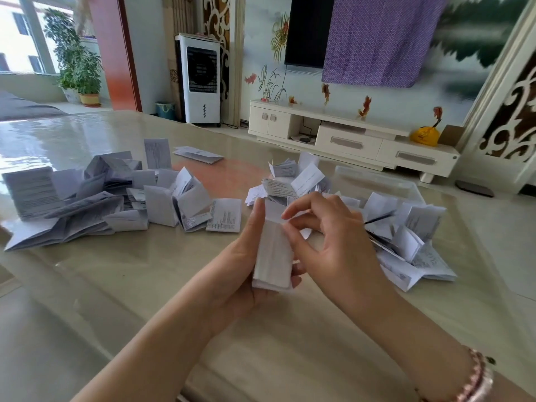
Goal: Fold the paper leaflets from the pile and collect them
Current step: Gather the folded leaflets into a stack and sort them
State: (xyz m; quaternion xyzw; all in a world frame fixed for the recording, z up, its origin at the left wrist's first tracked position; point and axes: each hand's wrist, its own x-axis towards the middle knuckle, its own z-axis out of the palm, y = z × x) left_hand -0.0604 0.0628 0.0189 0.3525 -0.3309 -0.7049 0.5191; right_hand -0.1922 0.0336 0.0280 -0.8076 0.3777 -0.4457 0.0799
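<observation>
A home living room — a wall-mounted television (309,30) half draped with a purple cloth (380,39) hangs above a low white media cabinet (348,140). A standing air cooler (202,79) and potted plants (77,59) sit by the window beyond the table's (145,280) far left corner — painted fish and flowers decorate the wall.

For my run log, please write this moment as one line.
left hand: holds folded leaflet | right hand: pinches its top | piles: left, right | table
</observation>
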